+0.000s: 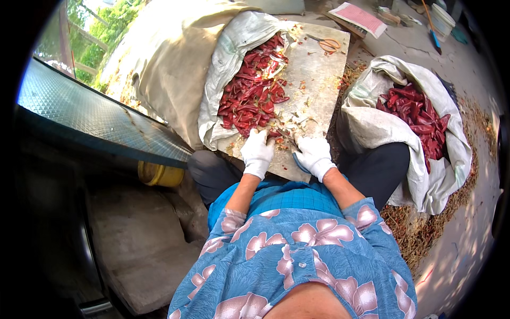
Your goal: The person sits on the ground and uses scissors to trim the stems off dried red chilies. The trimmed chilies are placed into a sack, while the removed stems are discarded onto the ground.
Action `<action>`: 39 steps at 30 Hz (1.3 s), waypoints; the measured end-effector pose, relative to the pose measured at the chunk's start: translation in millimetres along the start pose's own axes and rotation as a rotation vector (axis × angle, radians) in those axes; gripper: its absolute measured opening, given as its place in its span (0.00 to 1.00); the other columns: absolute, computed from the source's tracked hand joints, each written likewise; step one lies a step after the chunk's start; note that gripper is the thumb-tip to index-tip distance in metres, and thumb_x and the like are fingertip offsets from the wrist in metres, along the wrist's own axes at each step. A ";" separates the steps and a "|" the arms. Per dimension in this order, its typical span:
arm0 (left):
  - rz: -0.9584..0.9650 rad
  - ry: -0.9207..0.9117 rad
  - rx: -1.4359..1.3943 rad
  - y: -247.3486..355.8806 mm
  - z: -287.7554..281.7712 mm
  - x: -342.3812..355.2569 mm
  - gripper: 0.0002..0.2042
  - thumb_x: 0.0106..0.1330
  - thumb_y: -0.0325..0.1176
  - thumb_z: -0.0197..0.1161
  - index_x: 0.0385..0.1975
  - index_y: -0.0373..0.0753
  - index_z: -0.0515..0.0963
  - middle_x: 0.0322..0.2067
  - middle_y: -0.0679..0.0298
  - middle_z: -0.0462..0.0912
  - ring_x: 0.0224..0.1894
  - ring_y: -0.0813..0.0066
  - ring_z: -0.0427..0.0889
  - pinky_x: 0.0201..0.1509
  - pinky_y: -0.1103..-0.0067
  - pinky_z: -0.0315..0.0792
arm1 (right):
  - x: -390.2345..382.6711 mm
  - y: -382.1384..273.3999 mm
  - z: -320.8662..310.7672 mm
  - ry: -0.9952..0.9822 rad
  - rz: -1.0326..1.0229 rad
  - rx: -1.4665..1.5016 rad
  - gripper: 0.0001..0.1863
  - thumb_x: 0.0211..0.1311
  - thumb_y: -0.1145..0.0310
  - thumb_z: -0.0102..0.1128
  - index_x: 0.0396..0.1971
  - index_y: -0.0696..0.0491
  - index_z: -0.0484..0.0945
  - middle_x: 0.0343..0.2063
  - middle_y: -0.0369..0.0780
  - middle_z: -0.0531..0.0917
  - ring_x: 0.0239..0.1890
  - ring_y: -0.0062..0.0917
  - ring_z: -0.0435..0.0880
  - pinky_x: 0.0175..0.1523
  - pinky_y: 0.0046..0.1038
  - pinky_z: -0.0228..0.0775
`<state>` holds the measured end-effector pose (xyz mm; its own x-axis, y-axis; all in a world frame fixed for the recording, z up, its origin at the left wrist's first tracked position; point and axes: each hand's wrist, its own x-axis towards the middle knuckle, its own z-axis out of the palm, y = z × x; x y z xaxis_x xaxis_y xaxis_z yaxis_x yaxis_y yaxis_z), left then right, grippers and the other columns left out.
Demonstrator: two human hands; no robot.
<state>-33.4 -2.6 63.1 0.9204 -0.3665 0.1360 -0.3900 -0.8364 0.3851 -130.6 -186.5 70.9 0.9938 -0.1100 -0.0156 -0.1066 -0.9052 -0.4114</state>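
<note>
In a white glove, my left hand (257,153) is closed with its fingertips pinching a dried red chili pepper (274,134) at the near edge of the chili heap. My right hand (314,155), also gloved, is wrapped round a pair of scissors (300,164) with a blue handle; the dark blades point toward the chili by my left fingers. Both hands are over the near part of a worn board (313,69). A heap of dried red chilies (249,98) spills onto the board from a white woven sack (226,58) on its left.
Orange-handled scissors (329,45) lie on the board's far end amid stem scraps. At my right stands an open white sack (382,127) with red chilies (417,114) inside. A metal sheet (101,101) and a yellow bucket (159,174) are at left. Stem litter (419,234) covers floor at right.
</note>
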 end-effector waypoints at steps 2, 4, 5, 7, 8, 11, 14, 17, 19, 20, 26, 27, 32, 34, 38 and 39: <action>0.020 -0.048 -0.081 12.0 -11.8 0.4 0.16 0.63 0.41 0.73 0.49 0.46 0.86 0.41 0.51 0.83 0.43 0.48 0.86 0.47 0.61 0.80 | -1.2 3.8 2.7 -0.019 0.009 0.076 0.20 0.65 0.50 0.62 0.41 0.52 0.83 0.34 0.49 0.88 0.39 0.45 0.89 0.44 0.48 0.79; 0.080 -0.076 -0.180 12.1 -13.5 3.0 0.15 0.63 0.41 0.73 0.48 0.44 0.86 0.38 0.53 0.85 0.41 0.50 0.86 0.46 0.62 0.80 | -1.8 15.8 26.5 0.027 -0.031 0.180 0.20 0.66 0.49 0.61 0.39 0.53 0.82 0.35 0.50 0.89 0.39 0.46 0.88 0.44 0.49 0.79; 0.124 -0.076 -0.238 2.6 -8.6 5.4 0.15 0.64 0.41 0.73 0.47 0.42 0.85 0.37 0.55 0.86 0.39 0.53 0.86 0.45 0.63 0.80 | -0.7 15.9 30.4 0.163 -0.135 0.236 0.22 0.71 0.47 0.60 0.37 0.54 0.82 0.27 0.46 0.87 0.30 0.41 0.88 0.37 0.45 0.78; 0.112 -0.059 -0.521 -17.5 11.8 5.7 0.13 0.67 0.39 0.72 0.45 0.39 0.85 0.35 0.60 0.87 0.35 0.60 0.85 0.41 0.67 0.79 | 1.0 15.4 16.7 -0.151 -0.008 0.626 0.22 0.76 0.47 0.57 0.36 0.54 0.82 0.21 0.41 0.83 0.22 0.32 0.83 0.30 0.37 0.74; 0.054 -0.036 -0.743 -27.7 27.7 2.8 0.12 0.68 0.38 0.72 0.44 0.38 0.85 0.35 0.63 0.87 0.33 0.65 0.84 0.38 0.69 0.78 | -0.9 8.1 -1.8 -0.319 0.055 0.814 0.22 0.78 0.48 0.56 0.36 0.54 0.81 0.18 0.38 0.81 0.19 0.27 0.81 0.26 0.33 0.72; -0.246 -0.241 -1.179 -5.9 14.6 2.6 0.09 0.72 0.36 0.70 0.43 0.36 0.84 0.33 0.69 0.86 0.27 0.78 0.79 0.29 0.77 0.73 | -11.5 1.2 -15.9 -0.602 0.189 1.742 0.22 0.85 0.54 0.47 0.59 0.57 0.79 0.15 0.25 0.60 0.15 0.12 0.59 0.20 0.20 0.51; -0.518 -0.325 -1.634 11.0 16.0 -3.7 0.06 0.74 0.36 0.69 0.43 0.43 0.82 0.28 0.70 0.82 0.21 0.85 0.71 0.22 0.83 0.63 | -9.9 3.6 -2.0 -0.619 0.204 2.036 0.24 0.86 0.57 0.42 0.66 0.60 0.73 0.18 0.27 0.62 0.15 0.14 0.60 0.22 0.22 0.57; -0.555 -0.322 -2.020 8.2 25.6 -5.1 0.06 0.75 0.38 0.69 0.43 0.47 0.81 0.26 0.72 0.80 0.20 0.84 0.69 0.21 0.83 0.61 | -10.0 2.3 0.7 -0.483 0.158 2.262 0.26 0.86 0.56 0.42 0.67 0.63 0.70 0.19 0.27 0.63 0.16 0.14 0.59 0.25 0.23 0.56; -0.578 -0.231 -1.846 -2.9 18.6 0.5 0.06 0.75 0.38 0.69 0.44 0.48 0.81 0.28 0.72 0.81 0.21 0.84 0.71 0.21 0.83 0.61 | -4.2 10.1 -1.3 -0.303 0.045 2.237 0.29 0.86 0.52 0.42 0.68 0.64 0.68 0.20 0.29 0.66 0.19 0.16 0.64 0.31 0.26 0.68; -0.592 -0.187 -1.758 -10.1 14.6 3.4 0.06 0.75 0.38 0.69 0.45 0.48 0.81 0.29 0.72 0.81 0.21 0.84 0.71 0.21 0.83 0.61 | -0.1 11.8 -5.8 -0.198 0.078 2.129 0.30 0.86 0.51 0.42 0.68 0.63 0.68 0.21 0.30 0.67 0.21 0.17 0.67 0.34 0.28 0.72; -0.417 -0.062 -1.495 -79.0 0.6 17.5 0.23 0.60 0.14 0.63 0.58 0.29 0.76 0.44 0.59 0.84 0.40 0.74 0.84 0.49 0.78 0.82 | 2.1 14.2 20.8 -0.173 0.113 1.718 0.28 0.85 0.53 0.41 0.65 0.64 0.71 0.31 0.37 0.82 0.34 0.24 0.84 0.42 0.27 0.78; -0.374 -0.029 -1.358 -90.9 12.8 18.3 0.26 0.58 0.15 0.62 0.60 0.29 0.76 0.43 0.60 0.84 0.38 0.74 0.83 0.48 0.79 0.81 | 1.5 14.8 25.4 -0.166 0.150 1.736 0.28 0.85 0.53 0.42 0.64 0.63 0.71 0.31 0.37 0.82 0.33 0.24 0.84 0.42 0.27 0.78; 0.039 -0.154 -0.120 -66.1 15.4 21.6 0.30 0.61 0.30 0.67 0.67 0.50 0.77 0.45 0.63 0.87 0.45 0.66 0.86 0.51 0.72 0.80 | 9.8 24.1 26.7 -0.067 0.246 1.722 0.28 0.85 0.52 0.42 0.64 0.62 0.72 0.30 0.35 0.81 0.31 0.23 0.83 0.39 0.26 0.78; 0.096 -0.134 0.174 -53.9 25.1 27.3 0.26 0.64 0.39 0.66 0.65 0.53 0.79 0.45 0.59 0.87 0.48 0.56 0.86 0.56 0.65 0.79 | 12.0 27.4 28.0 -0.048 0.295 1.651 0.28 0.85 0.51 0.42 0.65 0.62 0.71 0.30 0.34 0.81 0.31 0.22 0.83 0.39 0.26 0.78; 0.004 -0.147 0.087 -50.2 36.5 36.2 0.17 0.70 0.41 0.62 0.57 0.52 0.85 0.48 0.57 0.88 0.53 0.53 0.85 0.59 0.64 0.78 | 11.2 29.5 33.8 -0.030 0.152 1.342 0.27 0.86 0.53 0.41 0.61 0.61 0.78 0.27 0.35 0.82 0.29 0.19 0.83 0.35 0.24 0.75; -0.028 -0.150 -0.052 -44.3 33.4 37.4 0.16 0.73 0.38 0.60 0.57 0.47 0.85 0.50 0.59 0.89 0.53 0.57 0.87 0.58 0.69 0.78 | 12.8 30.9 46.4 0.030 0.222 1.470 0.24 0.84 0.55 0.46 0.55 0.61 0.79 0.23 0.36 0.82 0.25 0.20 0.82 0.30 0.26 0.73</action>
<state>17.4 7.1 20.6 0.9149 -0.4035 -0.0113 -0.3590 -0.8262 0.4341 -119.7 -196.9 15.7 0.9590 -0.2116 -0.1886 -0.1077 0.3434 -0.9330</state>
